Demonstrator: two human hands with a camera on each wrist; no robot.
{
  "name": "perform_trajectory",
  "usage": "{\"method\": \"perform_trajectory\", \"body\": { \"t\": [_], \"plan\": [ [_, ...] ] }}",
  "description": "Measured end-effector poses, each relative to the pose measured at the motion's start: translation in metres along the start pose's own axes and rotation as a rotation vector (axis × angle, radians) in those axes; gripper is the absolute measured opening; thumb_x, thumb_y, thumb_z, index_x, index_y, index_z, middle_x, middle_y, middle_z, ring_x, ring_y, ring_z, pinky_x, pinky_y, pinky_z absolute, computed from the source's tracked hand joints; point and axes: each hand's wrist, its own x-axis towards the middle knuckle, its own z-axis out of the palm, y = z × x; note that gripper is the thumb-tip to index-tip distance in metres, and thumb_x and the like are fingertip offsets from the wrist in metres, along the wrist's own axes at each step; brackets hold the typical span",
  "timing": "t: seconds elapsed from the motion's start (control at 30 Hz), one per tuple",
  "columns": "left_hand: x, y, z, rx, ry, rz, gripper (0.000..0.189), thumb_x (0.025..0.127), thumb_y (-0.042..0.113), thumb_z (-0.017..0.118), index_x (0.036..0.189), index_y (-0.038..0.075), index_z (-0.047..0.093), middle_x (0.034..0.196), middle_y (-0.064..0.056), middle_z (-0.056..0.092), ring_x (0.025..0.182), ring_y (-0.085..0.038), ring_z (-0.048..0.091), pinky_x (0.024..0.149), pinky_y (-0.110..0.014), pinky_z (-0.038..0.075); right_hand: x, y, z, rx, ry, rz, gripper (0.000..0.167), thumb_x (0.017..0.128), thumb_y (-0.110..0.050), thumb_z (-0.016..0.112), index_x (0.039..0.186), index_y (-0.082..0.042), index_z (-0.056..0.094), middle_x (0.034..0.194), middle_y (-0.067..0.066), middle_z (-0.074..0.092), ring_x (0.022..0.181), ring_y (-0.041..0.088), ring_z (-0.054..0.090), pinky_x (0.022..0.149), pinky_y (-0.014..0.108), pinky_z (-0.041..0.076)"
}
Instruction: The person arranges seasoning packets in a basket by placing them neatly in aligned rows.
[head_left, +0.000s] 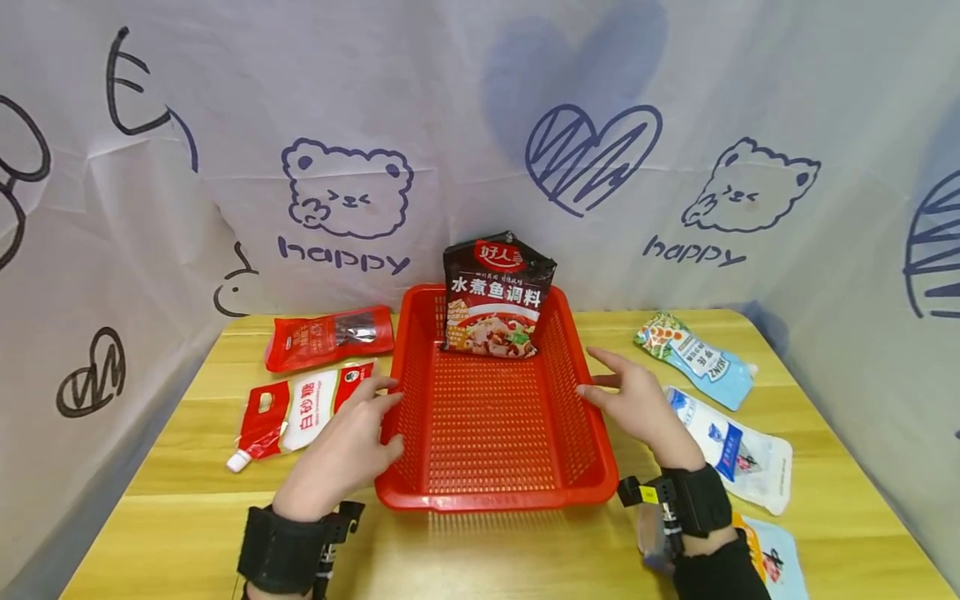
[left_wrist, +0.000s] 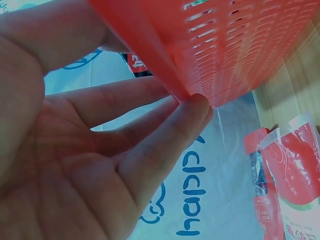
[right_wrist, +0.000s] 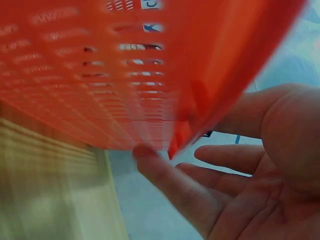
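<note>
A red plastic basket (head_left: 495, 502) with perforated walls stands in the middle of the wooden table. Inside it, a black and red seasoning packet (head_left: 495, 312) leans upright against the far wall. My left hand (head_left: 348, 446) holds the basket's left rim, thumb over the top and fingers along the outside. On the opposite rim, my right hand (head_left: 637, 404) has its thumb over the edge. One fingertip (right_wrist: 145, 152) lies by the outer wall in the right wrist view, while the other fingers look fairly straight and loose.
Left of the basket lie a red packet (head_left: 330, 337) and a red and white sugar pouch (head_left: 311, 408). On the right are a light-blue Heinz pouch (head_left: 701, 358), a white and blue pouch (head_left: 738, 450) and a partly covered pouch (head_left: 776, 558). A white curtain (head_left: 465, 125) hangs behind.
</note>
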Motion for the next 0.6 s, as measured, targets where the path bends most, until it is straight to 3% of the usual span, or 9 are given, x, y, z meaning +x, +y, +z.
{"method": "perform_trajectory", "body": {
  "t": [0.13, 0.33, 0.5, 0.6],
  "plan": [
    [0.001, 0.001, 0.001, -0.003, 0.0, -0.006, 0.052, 0.087, 0.003, 0.075, 0.135, -0.011, 0.062, 0.151, -0.019, 0.047, 0.124, -0.034, 0.056, 0.091, -0.044, 0.06, -0.004, 0.004, 0.006, 0.068, 0.01, 0.023, 0.059, 0.101, -0.012, 0.067, 0.155, -0.002, 0.046, 0.134, 0.031, 0.063, 0.109, 0.04, 0.072, 0.078, 0.042, 0.064],
    [0.001, 0.001, 0.001, 0.005, 0.0, -0.018, 0.052, 0.086, 0.003, 0.076, 0.135, -0.011, 0.062, 0.15, -0.018, 0.048, 0.12, -0.034, 0.058, 0.087, -0.042, 0.061, -0.01, 0.003, 0.012, 0.132, 0.017, 0.025, 0.056, 0.104, -0.01, 0.062, 0.157, -0.003, 0.044, 0.118, 0.03, 0.07, 0.093, 0.033, 0.076, 0.069, 0.037, 0.064],
    [-0.001, 0.0, 0.0, 0.014, 0.014, -0.004, 0.051, 0.086, 0.004, 0.077, 0.134, -0.01, 0.063, 0.149, -0.018, 0.049, 0.119, -0.034, 0.058, 0.085, -0.041, 0.061, -0.009, 0.002, 0.014, 0.125, 0.032, 0.045, 0.056, 0.104, -0.012, 0.062, 0.157, -0.004, 0.044, 0.118, 0.029, 0.07, 0.087, 0.029, 0.076, 0.067, 0.036, 0.064],
    [-0.001, -0.002, -0.001, 0.014, 0.025, 0.02, 0.049, 0.088, 0.007, 0.077, 0.133, -0.007, 0.064, 0.148, -0.017, 0.051, 0.123, -0.034, 0.058, 0.092, -0.046, 0.06, -0.008, 0.002, 0.014, 0.116, 0.037, 0.054, 0.056, 0.104, -0.013, 0.062, 0.156, -0.004, 0.045, 0.118, 0.029, 0.071, 0.086, 0.028, 0.076, 0.066, 0.035, 0.064]
  ]
}}
